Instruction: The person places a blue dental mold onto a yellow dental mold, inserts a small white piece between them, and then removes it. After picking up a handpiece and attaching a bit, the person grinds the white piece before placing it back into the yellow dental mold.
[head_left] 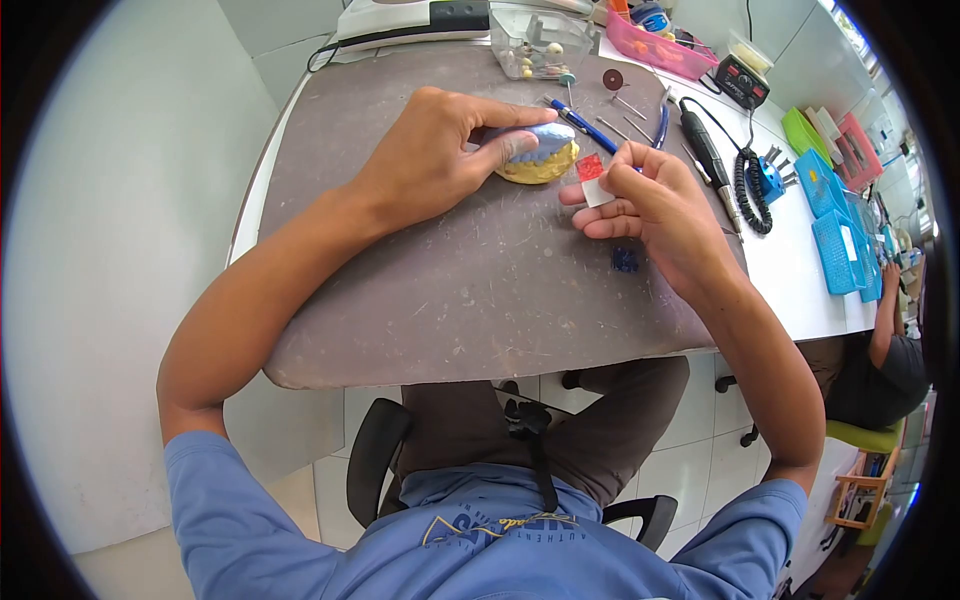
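Observation:
My left hand (450, 150) grips a dental cast from its left side, thumb in front and index finger along the top. The cast has a blue upper part (552, 143) resting on a yellow lower part (540, 170), with the teeth facing the right. Just to its right, my right hand (655, 200) pinches a small red-and-white piece of film or paper (592, 172) between thumb and fingers, its other fingers curled loosely below. A small dark blue square (626, 260) lies on the grey mat under my right hand.
Behind the cast lie a blue pen-like tool (590, 130), thin burs and a brown disc (612, 79). A clear box (540, 45) and pink tray (660, 45) stand at the back. A handpiece (705, 145), blue baskets (838, 250) and a seated person (885, 370) are to the right.

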